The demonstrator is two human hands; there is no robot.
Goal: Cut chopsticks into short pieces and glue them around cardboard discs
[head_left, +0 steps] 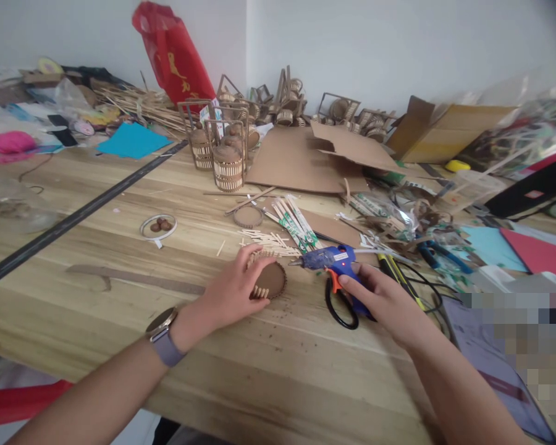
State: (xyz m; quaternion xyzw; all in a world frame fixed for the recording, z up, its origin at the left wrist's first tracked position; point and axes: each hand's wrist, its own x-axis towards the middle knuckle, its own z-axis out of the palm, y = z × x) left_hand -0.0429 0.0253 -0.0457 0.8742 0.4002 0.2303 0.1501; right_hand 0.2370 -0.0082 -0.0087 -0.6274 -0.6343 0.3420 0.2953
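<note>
In the head view, the left hand (234, 287) is seen curled over a round cardboard disc (271, 281), which lies flat on the wooden table (120, 247) near the middle of the scene. The fingers are wrapped over the disc's left and far edge, where a row of short sticks stands along the rim. A watch (162, 326) is worn on that wrist.

The right hand (382, 300) is closed around the handle of a blue glue gun (333, 259), just to the right of the disc, with a finger laid by the orange trigger. The nozzle is pointed left at the disc's rim and stands just apart from it. Black-handled scissors (340, 312) lie under the gun.

Just beyond the disc a loose pile of sticks (271, 240) is spread, and farther off stand finished slatted baskets (227, 164) and sheets of cardboard (301, 161).

The disc is judged to be very light and fairly stiff, though easily bent if pressed hard. Its upright sticks are likely fragile at their glued feet, so it is best held by the flat face or the bare part of the rim. The gun is judged rigid and light, to be taken by the handle only, since the metal tip is probably hot.
</note>
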